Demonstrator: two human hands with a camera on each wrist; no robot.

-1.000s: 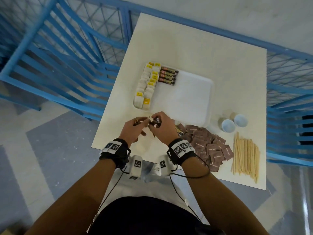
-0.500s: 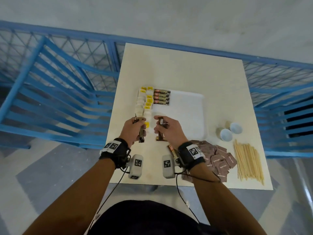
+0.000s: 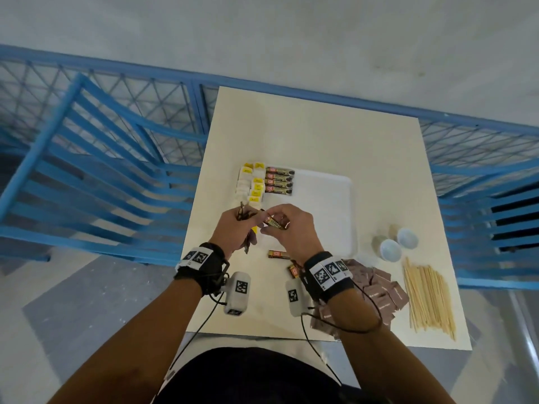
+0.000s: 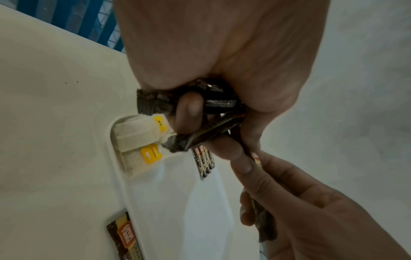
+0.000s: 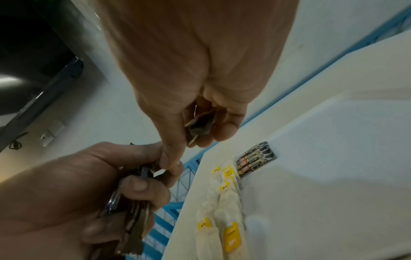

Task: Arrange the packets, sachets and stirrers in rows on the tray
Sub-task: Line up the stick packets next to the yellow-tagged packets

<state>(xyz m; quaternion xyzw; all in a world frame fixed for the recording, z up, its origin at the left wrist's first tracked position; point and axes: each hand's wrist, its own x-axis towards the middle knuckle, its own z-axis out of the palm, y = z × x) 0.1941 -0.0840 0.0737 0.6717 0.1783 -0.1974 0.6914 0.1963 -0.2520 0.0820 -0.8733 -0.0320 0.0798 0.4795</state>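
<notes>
Above the near left corner of the white rectangular plastic tray [image 3: 326,205], the left hand [image 3: 233,228] grips a bunch of dark brown coffee stick packets [image 4: 200,105], fingers curled round them. Touching it, the right hand [image 3: 291,228] pinches one brown and gold stick packet [image 3: 275,223] between thumb and fingertips, held level over the tray's near edge.

On the tray, two rows of white tea bags with yellow tags [image 3: 250,185] run down the left side, and four brown stick packets [image 3: 279,180] lie side by side just right of them at the far end.

Two more loose stick packets [image 3: 278,254] lie on the cream table top [image 3: 320,135] just in front of the tray, one partly hidden by the right wrist. Farther right on the table sit a heap of flat brown square sachets [image 3: 382,290], a bundle of pale wooden stirrers [image 3: 428,298] and two small pale blue round cups [image 3: 398,243]. Blue metal railings [image 3: 102,170] surround the table.
</notes>
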